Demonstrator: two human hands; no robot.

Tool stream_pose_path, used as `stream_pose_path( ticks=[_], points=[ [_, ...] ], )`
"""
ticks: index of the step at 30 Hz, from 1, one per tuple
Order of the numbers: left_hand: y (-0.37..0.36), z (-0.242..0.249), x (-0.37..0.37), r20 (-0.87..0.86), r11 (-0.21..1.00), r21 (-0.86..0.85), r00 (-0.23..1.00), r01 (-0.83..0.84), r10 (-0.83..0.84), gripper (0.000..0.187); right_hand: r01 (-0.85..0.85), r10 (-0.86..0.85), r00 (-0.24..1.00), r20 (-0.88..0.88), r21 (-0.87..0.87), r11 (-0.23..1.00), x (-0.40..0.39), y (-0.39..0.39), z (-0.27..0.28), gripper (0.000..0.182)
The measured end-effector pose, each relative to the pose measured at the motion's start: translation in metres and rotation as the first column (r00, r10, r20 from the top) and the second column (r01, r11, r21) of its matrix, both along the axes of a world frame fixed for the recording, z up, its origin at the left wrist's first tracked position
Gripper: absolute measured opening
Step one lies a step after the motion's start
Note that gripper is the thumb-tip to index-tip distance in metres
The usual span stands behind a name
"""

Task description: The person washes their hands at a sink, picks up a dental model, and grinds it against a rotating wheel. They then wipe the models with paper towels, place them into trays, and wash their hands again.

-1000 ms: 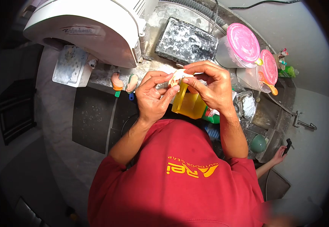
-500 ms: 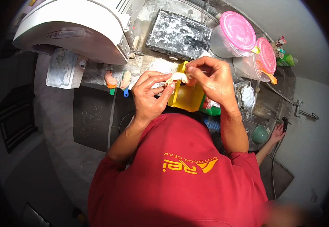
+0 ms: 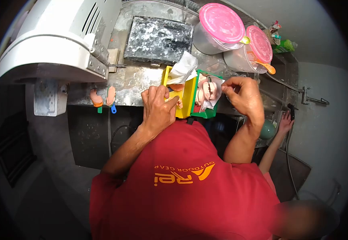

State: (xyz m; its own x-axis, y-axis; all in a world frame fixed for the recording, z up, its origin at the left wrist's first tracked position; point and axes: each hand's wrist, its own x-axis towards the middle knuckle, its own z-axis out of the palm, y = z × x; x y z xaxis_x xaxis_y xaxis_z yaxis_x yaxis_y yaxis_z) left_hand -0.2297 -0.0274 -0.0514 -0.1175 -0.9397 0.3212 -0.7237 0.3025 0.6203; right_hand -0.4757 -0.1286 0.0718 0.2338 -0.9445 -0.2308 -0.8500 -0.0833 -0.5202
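Note:
My left hand is at the yellow bin, fingers curled around a small cream-and-pink denture, mostly hidden by the hand. Inside that bin lie a crumpled white tissue and an orange-pink piece. My right hand is raised at the right of the green bin, thumb and index finger pinched together. What sits between those fingertips is too small to make out. Pink dental models with teeth and white paper fill the green bin.
Two filled impression trays lie at the counter's left edge, beside a white machine. Behind the bins are a stained black box and two pink-lidded tubs. Another person's hand is at right.
My hands have parted. The left lowered the denture to the yellow bin; the right moved right, beside the green bin. A white tissue now shows plainly in the yellow bin. The view has shifted.

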Motion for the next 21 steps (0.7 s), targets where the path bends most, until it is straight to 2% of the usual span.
stream_pose_path(
  ticks=[4,7,10,14,17,18,21],
  points=[
    [0.007,-0.013,-0.006,0.076,0.999,0.05,0.997,0.007,-0.011,0.023,0.088,-0.078,0.988,-0.136,0.074,0.993,0.001,0.012,-0.019,0.019],
    [0.01,-0.019,-0.01,0.15,1.0,0.03,0.989,0.0,-0.004,0.023,0.128,-0.124,0.982,-0.139,0.019,0.992,0.009,0.022,-0.037,0.019],
    [0.011,-0.029,-0.012,0.237,1.0,0.006,0.971,-0.01,0.008,0.023,0.1,-0.1,0.965,-0.244,-0.013,0.995,0.014,0.024,-0.046,0.022],
    [0.008,-0.037,-0.01,0.301,1.0,-0.014,0.954,0.004,0.001,0.023,-0.112,0.115,0.969,-0.218,0.026,0.993,0.021,0.023,-0.048,0.023],
    [0.008,-0.039,-0.009,0.316,1.0,-0.008,0.949,0.017,-0.014,0.024,-0.231,0.243,0.917,-0.318,0.076,0.97,0.03,0.023,-0.051,0.02],
    [0.008,-0.039,-0.009,0.319,1.0,-0.006,0.948,0.016,-0.014,0.024,-0.284,0.277,0.902,-0.33,0.028,0.958,0.027,0.025,-0.058,0.018],
    [0.007,-0.036,-0.01,0.328,1.0,0.004,0.945,0.014,-0.015,0.024,-0.269,0.259,0.907,-0.334,0.017,0.963,0.032,0.027,-0.064,0.019]
  ],
)
